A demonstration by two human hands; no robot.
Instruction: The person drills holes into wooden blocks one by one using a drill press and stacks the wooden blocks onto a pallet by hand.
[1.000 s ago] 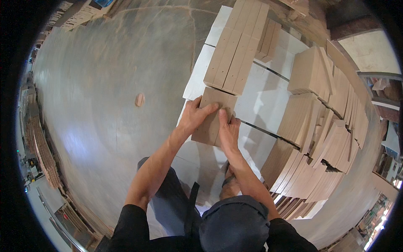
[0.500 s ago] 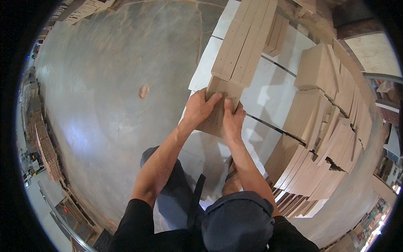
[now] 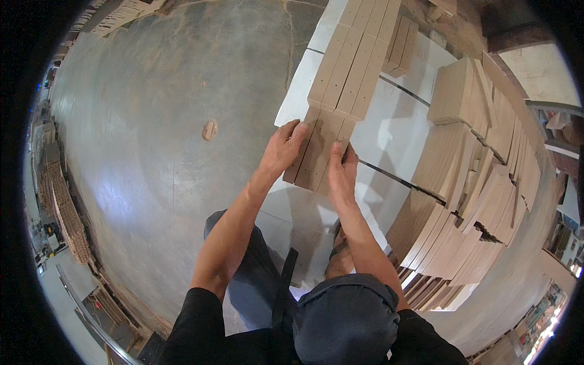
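I am looking down over my own two hands at a white sheet [image 3: 389, 115] spread on a grey concrete floor [image 3: 152, 121]. My left hand [image 3: 281, 149] is clasped on the left edge of a small bundle of tan wooden boards [image 3: 319, 152], thumb and fingers wrapped around its side. My right hand [image 3: 342, 173] lies flat along the bundle's right side, fingers stretched up toward twelve o'clock and pressing on the wood. Both hands therefore hold the same bundle, which sits at about twelve o'clock from my wrists, its far end touching or just short of a longer row of boards [image 3: 356, 58] already laid flat on the sheet; I cannot tell whether there is a gap.

As I judge it, the laying-out is only partly done. One row runs away toward twelve o'clock, with a short pair of boards [image 3: 401, 48] just beside it at one o'clock. The bundle in my hands looks nearly seated in line with that row. A great deal is left: at three to four o'clock big leaning stacks of boards [image 3: 474, 182] wait, fanned over each other. A lone small wood piece [image 3: 208, 129] lies on the floor at nine o'clock from my left hand, well apart.
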